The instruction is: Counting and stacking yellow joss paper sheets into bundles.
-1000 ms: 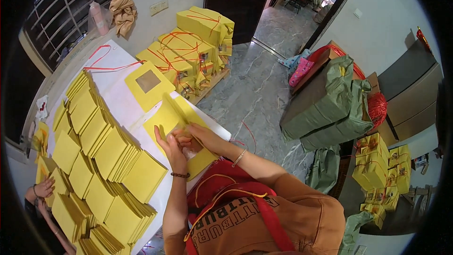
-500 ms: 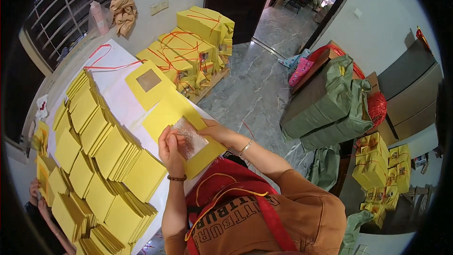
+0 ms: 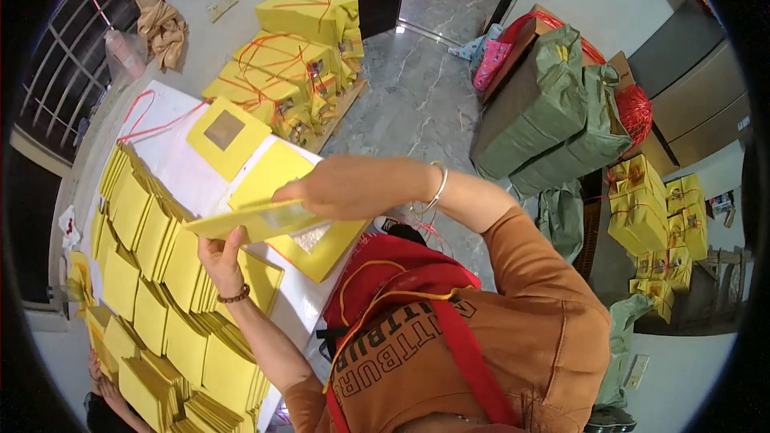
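Observation:
Both my hands grip a flat yellow paper packet with a clear window (image 3: 255,224), lifted and tilted nearly edge-on above the table. My left hand (image 3: 222,256) pinches its left end, thumb on the near face. At the other end my right hand (image 3: 341,186) holds it, with most of the fingers hidden from sight. Beneath it lies another yellow packet (image 3: 341,252) with a clear, crinkled window, partly covered by the held one. Farther off, a yellow packet with a square window (image 3: 207,138) rests flat on the white tabletop (image 3: 164,108).
Overlapping stacks of folded yellow packets (image 3: 148,309) fill the table's left side. Beyond it stand tied yellow bundles (image 3: 277,68) with red string. Green sacks (image 3: 537,112) stand on the floor at right. Another person's hands (image 3: 100,377) touch yellow paper at the lower left.
A yellow packet has come up off the table between my hands. My left hand moved left and down, my right hand reached across to the left. The whole view has shifted.

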The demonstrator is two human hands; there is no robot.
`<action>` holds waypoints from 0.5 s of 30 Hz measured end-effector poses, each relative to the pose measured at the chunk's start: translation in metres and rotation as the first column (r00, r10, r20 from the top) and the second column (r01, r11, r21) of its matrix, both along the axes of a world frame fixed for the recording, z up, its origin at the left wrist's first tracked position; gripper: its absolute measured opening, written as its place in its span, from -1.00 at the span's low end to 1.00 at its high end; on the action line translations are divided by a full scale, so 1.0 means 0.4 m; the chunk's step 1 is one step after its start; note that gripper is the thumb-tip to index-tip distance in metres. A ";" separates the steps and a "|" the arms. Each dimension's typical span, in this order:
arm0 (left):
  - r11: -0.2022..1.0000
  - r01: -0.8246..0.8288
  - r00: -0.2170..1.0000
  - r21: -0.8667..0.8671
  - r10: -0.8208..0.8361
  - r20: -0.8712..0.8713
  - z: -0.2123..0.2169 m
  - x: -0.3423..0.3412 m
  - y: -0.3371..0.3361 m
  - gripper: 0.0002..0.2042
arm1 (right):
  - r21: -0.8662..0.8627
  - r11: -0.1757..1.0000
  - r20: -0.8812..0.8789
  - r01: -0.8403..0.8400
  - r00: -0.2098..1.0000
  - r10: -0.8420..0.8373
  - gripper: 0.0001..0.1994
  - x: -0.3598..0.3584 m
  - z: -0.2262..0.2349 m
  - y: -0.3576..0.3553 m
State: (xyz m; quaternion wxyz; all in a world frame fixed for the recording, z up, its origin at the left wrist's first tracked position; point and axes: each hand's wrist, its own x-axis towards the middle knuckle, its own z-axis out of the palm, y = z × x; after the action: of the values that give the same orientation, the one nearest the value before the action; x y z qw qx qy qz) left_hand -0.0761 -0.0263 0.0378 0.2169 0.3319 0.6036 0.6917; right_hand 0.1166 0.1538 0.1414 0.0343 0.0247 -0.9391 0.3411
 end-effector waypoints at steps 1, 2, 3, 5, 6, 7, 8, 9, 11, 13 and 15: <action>0.999 -0.038 0.999 0.034 0.038 0.003 -0.008 0.008 -0.018 -0.73 | 0.048 0.999 -0.045 -0.005 0.999 0.007 -0.66 -0.003 -0.017 -0.004; 0.999 -0.040 0.999 -0.021 0.040 -0.017 -0.032 0.006 -0.021 -0.74 | 0.066 0.998 0.001 0.012 1.000 -0.012 -0.64 0.005 -0.026 0.011; 0.998 -0.061 0.998 0.030 0.062 -0.023 -0.058 0.004 -0.021 -0.76 | 0.074 0.997 0.046 0.008 0.999 -0.011 -0.62 0.009 -0.041 0.017; 1.000 -0.010 0.997 -0.005 0.011 0.073 -0.061 0.025 -0.015 -0.76 | 0.005 0.995 0.187 0.102 0.977 -0.101 -0.62 0.020 -0.047 0.019; 1.000 0.024 0.999 0.011 -0.025 0.028 -0.057 0.028 -0.007 -0.72 | 0.048 0.993 0.135 0.104 0.985 -0.110 -0.62 0.030 -0.050 0.022; 0.998 0.040 0.998 0.048 -0.042 0.050 -0.056 0.032 0.000 -0.69 | 0.091 0.990 0.079 0.108 0.990 -0.115 -0.62 0.034 -0.043 0.024; 0.995 0.052 0.996 0.087 -0.058 0.069 -0.061 0.033 0.001 -0.67 | 0.111 0.982 0.231 0.154 0.957 -0.176 -0.62 0.026 0.000 0.010; 0.995 0.059 0.994 0.077 -0.066 0.084 -0.067 0.033 0.000 -0.65 | 0.146 0.980 0.206 0.137 0.964 -0.166 -0.64 0.016 0.011 0.005; 0.997 0.044 0.994 0.065 -0.050 0.099 -0.075 0.040 -0.003 -0.63 | 0.220 0.970 0.164 0.099 0.977 -0.137 -0.65 0.008 0.004 0.004; 0.993 0.081 0.978 0.090 -0.096 0.183 -0.077 0.041 -0.009 -0.60 | 0.309 0.948 0.198 0.077 0.970 -0.144 -0.64 -0.007 0.015 -0.003; 0.992 0.079 0.979 0.101 -0.096 0.178 -0.071 0.031 -0.021 -0.60 | 0.341 0.940 0.227 0.025 0.968 -0.108 -0.63 -0.026 0.027 -0.003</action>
State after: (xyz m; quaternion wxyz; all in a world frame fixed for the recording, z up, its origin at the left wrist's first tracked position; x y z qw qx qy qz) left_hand -0.0638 -0.0345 0.0092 0.2855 0.3032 0.5331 0.7365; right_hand 0.1061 0.1528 0.1523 -0.0737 -0.0437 -0.9808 0.1753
